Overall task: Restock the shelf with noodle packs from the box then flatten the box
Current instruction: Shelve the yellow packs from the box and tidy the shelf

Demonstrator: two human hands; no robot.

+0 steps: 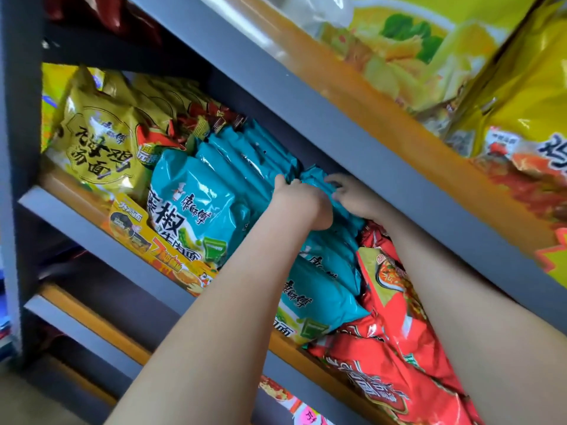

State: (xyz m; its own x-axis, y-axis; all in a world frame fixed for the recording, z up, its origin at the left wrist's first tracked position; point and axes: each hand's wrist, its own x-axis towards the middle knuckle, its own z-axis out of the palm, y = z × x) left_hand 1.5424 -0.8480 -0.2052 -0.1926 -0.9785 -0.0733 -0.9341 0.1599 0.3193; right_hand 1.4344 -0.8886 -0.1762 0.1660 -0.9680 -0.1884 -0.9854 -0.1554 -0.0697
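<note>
Gripping teal packs [245,167], left hand [302,204], right hand [349,194], under shelf edge [337,118]

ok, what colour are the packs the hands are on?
Teal packs with white lettering; head view.

The teal noodle packs [196,194] carry white characters and a green patch low on the front. The gold-yellow noodle packs [101,133] bear dark brushed characters inside a ring. The red noodle packs [408,348] show yellow and orange panels. The shelf rails [306,118] are grey and the shelf boards [92,314] orange. The upper-shelf packs [478,32] are yellow with green leaves.
</note>
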